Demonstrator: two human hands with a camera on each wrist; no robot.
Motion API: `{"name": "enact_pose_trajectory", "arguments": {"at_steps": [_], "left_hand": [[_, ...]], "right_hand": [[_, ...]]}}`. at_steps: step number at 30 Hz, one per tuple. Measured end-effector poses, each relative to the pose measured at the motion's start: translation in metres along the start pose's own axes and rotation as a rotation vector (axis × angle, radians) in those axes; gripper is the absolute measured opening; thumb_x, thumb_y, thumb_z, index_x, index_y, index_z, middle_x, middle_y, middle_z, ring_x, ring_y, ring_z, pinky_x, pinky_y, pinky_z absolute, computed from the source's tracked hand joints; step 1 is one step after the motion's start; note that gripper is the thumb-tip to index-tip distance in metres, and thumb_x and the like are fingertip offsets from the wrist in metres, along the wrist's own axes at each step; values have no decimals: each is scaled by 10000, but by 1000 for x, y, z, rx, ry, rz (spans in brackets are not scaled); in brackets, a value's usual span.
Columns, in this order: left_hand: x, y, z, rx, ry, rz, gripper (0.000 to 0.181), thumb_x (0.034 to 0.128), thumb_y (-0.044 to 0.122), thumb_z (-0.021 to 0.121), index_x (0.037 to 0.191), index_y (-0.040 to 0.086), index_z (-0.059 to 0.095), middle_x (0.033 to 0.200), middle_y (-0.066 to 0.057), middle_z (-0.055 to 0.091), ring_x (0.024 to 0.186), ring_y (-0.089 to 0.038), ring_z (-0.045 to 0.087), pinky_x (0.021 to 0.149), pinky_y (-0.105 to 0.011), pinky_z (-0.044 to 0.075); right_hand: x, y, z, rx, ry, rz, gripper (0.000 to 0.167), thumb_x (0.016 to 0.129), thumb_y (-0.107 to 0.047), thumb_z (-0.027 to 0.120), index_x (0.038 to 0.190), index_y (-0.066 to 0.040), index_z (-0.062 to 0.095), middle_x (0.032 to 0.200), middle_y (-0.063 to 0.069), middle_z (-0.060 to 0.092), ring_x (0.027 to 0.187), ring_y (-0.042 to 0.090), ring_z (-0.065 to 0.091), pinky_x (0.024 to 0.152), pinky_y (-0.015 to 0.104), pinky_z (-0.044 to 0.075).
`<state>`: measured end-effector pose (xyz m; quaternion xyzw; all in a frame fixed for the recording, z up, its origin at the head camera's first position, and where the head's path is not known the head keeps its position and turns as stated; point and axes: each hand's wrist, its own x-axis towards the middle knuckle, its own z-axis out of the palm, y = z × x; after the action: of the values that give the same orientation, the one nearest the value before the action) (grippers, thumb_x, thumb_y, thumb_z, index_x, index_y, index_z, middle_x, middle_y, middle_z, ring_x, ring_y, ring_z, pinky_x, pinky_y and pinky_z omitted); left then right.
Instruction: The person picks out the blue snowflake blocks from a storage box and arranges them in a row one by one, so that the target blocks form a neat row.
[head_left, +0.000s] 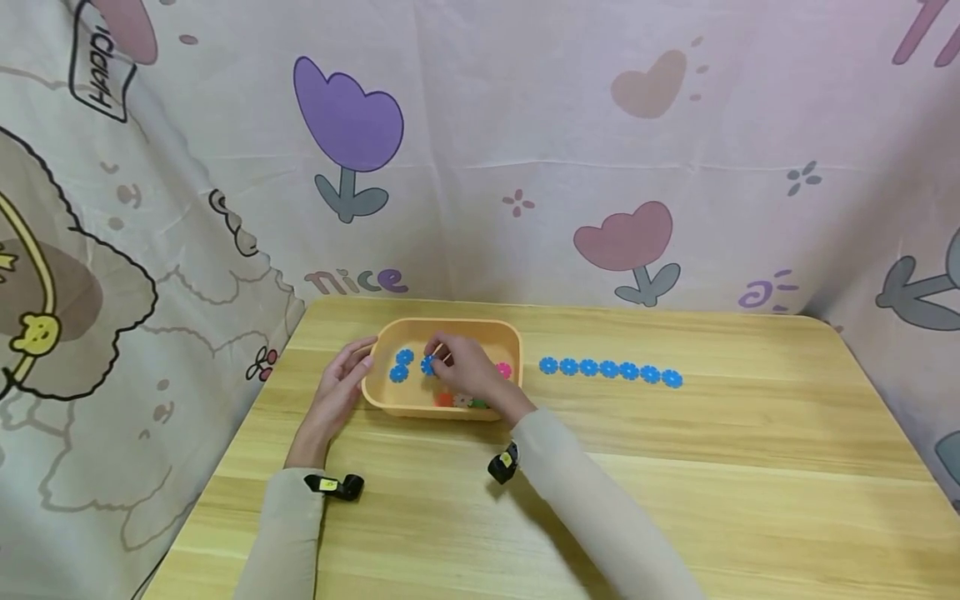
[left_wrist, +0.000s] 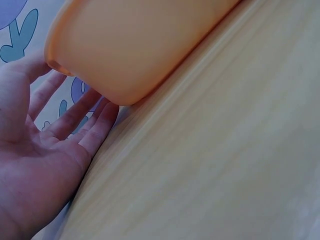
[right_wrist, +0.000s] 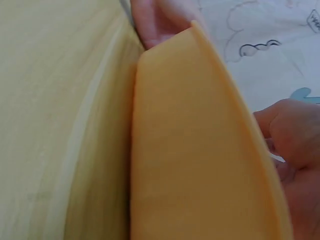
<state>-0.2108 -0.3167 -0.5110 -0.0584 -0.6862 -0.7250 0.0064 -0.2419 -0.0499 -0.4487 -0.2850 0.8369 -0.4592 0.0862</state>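
Observation:
An orange-yellow plastic tray (head_left: 442, 412) stands on the table. My left hand (head_left: 341, 400) rests against its left end, fingers extended along the outer wall (left_wrist: 125, 50) and thumb by the rim. Inside the tray, the right hand (head_left: 465, 367) pinches a blue flower-shaped disc (head_left: 427, 366) between thumb and fingers. Two more blue discs (head_left: 401, 365) lie to its left. A pink disc (head_left: 505, 369) is at the right end, partly hidden by the wrist. Along the near wall lie an orange disc (head_left: 445, 400), a pale one (head_left: 462, 401) and a green one (head_left: 477, 403). In the right wrist view, the tray wall (right_wrist: 185, 140) hides the fingertips.
On the wooden table (head_left: 750, 433), right of the tray, several blue discs (head_left: 609, 369) form a nearly straight row. Patterned cloth (head_left: 480, 125) hangs behind the table's back edge and at the sides. Each wrist wears a black strapped camera (head_left: 341, 487).

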Motion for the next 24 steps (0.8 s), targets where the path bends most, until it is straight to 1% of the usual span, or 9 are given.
{"name": "enact_pose_trajectory", "arguments": {"at_steps": [3,8,10,15,17,19,24], "left_hand": [[0,0,1,-12,6,-3,473,1087,181,540,1521,31,427,1525,-149,437,1321,-172,499,996,-269,527],[0,1,1,-1,12,-17,485,1085,216,549,1522,44,428,1527,-142,430,1344,-179,472,1010,-255,512],[0,0,0,7,13,-21,492,1086,225,546,1527,46,423,1532,-150,424,1348,-180,469,1009,-250,511],[0,0,-1,9,12,-27,500,1090,225,537,1534,34,407,1526,-150,426,1342,-175,473,1010,-253,512],[0,0,0,8,11,-26,501,1090,225,536,1534,31,407,1522,-143,430,1341,-171,474,1011,-254,511],[0,0,1,7,8,-22,498,1090,222,537,1534,35,410,1523,-141,431,1341,-169,475,1010,-252,511],[1,0,0,9,5,-19,500,1088,220,541,1535,36,412,1539,-162,416,1344,-177,474,1008,-253,512]], "right_hand": [[-6,-3,-6,25,10,-11,136,1011,-35,605,1131,-55,665,984,68,699,842,214,676,719,231,565],[-18,-5,-14,96,42,-39,157,1021,-32,595,1166,-38,654,966,80,695,800,325,716,626,247,575],[-22,-5,-17,105,53,-59,165,1019,-30,599,1176,-36,650,964,78,695,794,309,717,626,242,580],[-34,-7,-25,91,77,-93,192,1000,-33,640,1190,-42,661,981,74,717,782,175,702,661,237,596],[-39,-8,-29,84,87,-99,206,990,-33,659,1196,-43,666,995,68,722,797,145,695,679,240,599],[-44,-7,-33,83,97,-113,231,979,-26,674,1210,-30,667,1013,66,724,825,150,695,710,251,603],[-54,1,-41,98,112,-155,260,966,-22,691,1225,-45,677,1075,62,730,875,178,706,759,276,609]]}}
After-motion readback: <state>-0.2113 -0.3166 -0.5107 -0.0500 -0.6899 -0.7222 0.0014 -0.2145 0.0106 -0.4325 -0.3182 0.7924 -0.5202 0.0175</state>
